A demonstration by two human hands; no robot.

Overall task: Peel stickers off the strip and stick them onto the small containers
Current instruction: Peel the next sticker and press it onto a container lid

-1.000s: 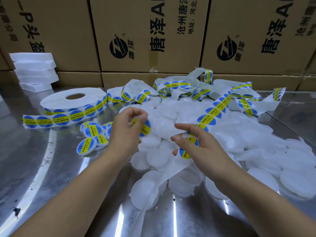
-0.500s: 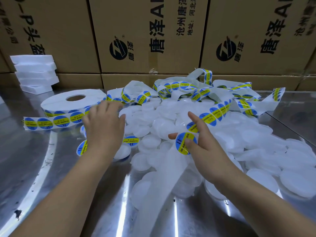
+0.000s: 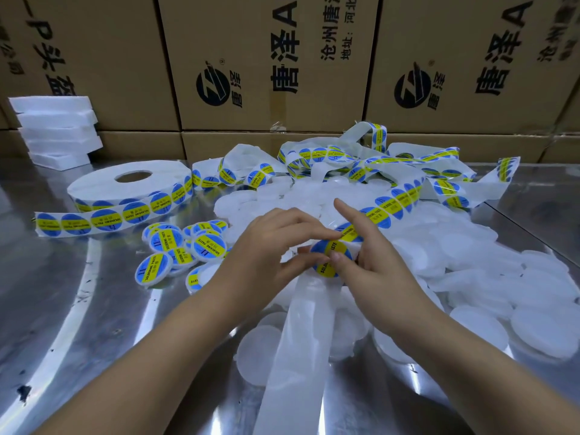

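Sticker [image 3: 324, 266] in blue and yellow is being pinched between a person's two bare hands at the near edge of a pile of plain white containers [image 3: 470, 262], which is spreading across a shiny metal table [image 3: 62, 309]. The left hand [image 3: 270, 246] is reaching in with its fingers curled, forefinger and thumb closing on the sticker's left edge. The right hand [image 3: 373, 271] is gripping the strip [image 3: 394, 200]: its thumb is pressing down on the sticker's face and its forefinger is pointing straight out over the pile, while the other fingers are curling underneath. Whether a container is lying beneath that sticker cannot be told.

From the right hand the strip is running back over the pile, carrying a row of matching stickers, and is ending in tangled loops [image 3: 329, 158] along the pile's far side. Bare backing tape [image 3: 298, 356] is trailing from the hands toward the camera, draping over the pile's nearest containers.

Left of the pile, a large roll of stickers [image 3: 131, 189] is lying flat with a short tail unwound. A cluster of labelled containers [image 3: 188, 246] is sitting just off the pile's left edge, between it and the roll. Behind the pile, brown cartons [image 3: 270, 58] with black print are lining the table's back edge, and far to the pile's left a stack of white foam pads [image 3: 59, 133] is standing against them.
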